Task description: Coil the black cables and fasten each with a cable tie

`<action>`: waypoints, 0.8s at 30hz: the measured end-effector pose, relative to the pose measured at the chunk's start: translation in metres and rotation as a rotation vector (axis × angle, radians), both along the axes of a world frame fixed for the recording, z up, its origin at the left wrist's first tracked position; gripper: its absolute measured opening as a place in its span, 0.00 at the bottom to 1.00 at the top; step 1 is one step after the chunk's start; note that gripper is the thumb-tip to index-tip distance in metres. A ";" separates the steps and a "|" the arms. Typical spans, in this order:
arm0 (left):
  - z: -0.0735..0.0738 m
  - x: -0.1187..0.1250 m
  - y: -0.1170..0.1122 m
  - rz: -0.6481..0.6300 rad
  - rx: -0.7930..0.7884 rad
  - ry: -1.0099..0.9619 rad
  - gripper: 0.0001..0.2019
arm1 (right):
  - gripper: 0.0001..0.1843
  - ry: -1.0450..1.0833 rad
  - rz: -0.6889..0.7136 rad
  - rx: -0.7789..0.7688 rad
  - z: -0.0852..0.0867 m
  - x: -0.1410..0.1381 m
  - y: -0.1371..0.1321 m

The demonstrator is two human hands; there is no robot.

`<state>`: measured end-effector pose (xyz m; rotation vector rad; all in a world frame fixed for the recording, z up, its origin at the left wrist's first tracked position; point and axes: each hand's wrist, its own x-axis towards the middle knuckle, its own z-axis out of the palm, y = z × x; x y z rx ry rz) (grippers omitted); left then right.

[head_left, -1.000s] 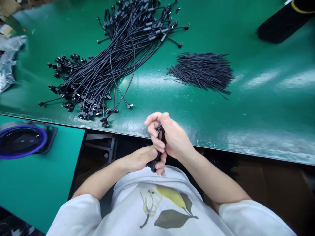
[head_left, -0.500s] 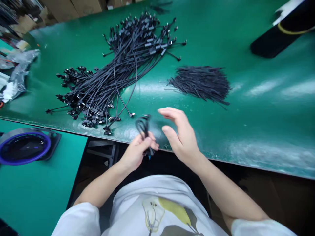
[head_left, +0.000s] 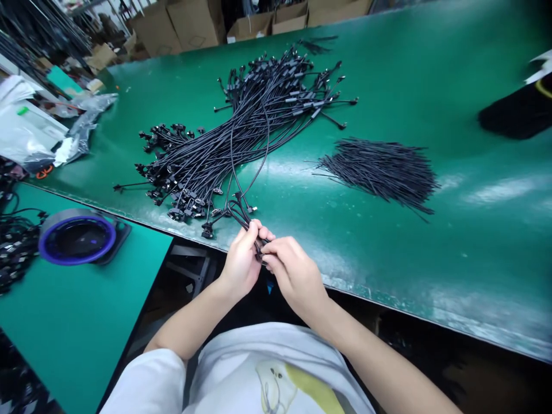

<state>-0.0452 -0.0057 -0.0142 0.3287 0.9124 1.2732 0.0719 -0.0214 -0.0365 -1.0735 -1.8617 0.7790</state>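
A coiled black cable [head_left: 240, 214] is gripped in my left hand [head_left: 242, 259], its loops sticking out above the fingers toward the table. My right hand [head_left: 294, 275] meets the left one at the coil, thumb and fingertips pinched on the cable's lower part. Whether a thin tie is also between those fingertips is hidden. Just beyond my hands lies a large pile of black cables [head_left: 224, 141] with connectors at both ends. To the right of it rests a flat bunch of thin black twist ties [head_left: 383, 172].
The green table [head_left: 431, 247] has its front edge right under my hands. At far right stands a black cylindrical object [head_left: 515, 112]. A lower green surface at left carries a purple-rimmed round device [head_left: 77, 237]. Plastic bags [head_left: 81, 129] lie at the left end, cardboard boxes [head_left: 196, 23] behind.
My right hand, earlier raised and apart with fingers spread, has come down to the left and closed on the cable at my left hand. The whole view has shifted.
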 end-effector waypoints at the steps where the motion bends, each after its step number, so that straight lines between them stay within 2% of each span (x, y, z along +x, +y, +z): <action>1: 0.001 0.001 0.000 0.004 0.022 0.024 0.09 | 0.09 0.052 0.004 -0.066 0.004 0.002 0.000; 4: -0.001 0.000 -0.001 0.002 0.114 0.171 0.10 | 0.06 0.049 0.065 -0.157 0.013 0.012 0.003; 6: -0.006 -0.001 -0.003 -0.045 0.196 0.356 0.10 | 0.06 0.038 0.026 -0.161 0.018 0.021 0.011; 8: -0.010 -0.001 -0.006 -0.181 0.286 0.557 0.09 | 0.21 0.114 -0.021 -0.192 0.024 0.028 0.020; 10: -0.011 0.002 -0.009 -0.339 0.389 0.705 0.08 | 0.34 0.210 0.024 -0.272 0.030 0.029 0.028; 11: -0.009 0.004 -0.010 -0.404 0.431 0.746 0.08 | 0.33 0.259 0.068 -0.332 0.032 0.028 0.031; 13: -0.005 0.004 -0.012 -0.508 0.455 0.774 0.09 | 0.18 0.373 0.118 -0.455 0.033 0.026 0.034; 14: -0.003 0.004 -0.013 -0.570 0.432 0.754 0.10 | 0.12 0.437 0.115 -0.501 0.032 0.025 0.034; 16: 0.000 0.001 -0.013 -0.699 0.345 0.619 0.14 | 0.14 0.565 0.119 -0.557 0.028 0.024 0.034; 18: 0.000 -0.001 -0.014 -0.764 0.243 0.400 0.16 | 0.15 0.643 0.140 -0.583 0.024 0.025 0.032; 24: -0.003 0.004 -0.018 -0.724 -0.030 -0.058 0.15 | 0.16 0.640 0.108 -0.631 0.025 0.032 0.031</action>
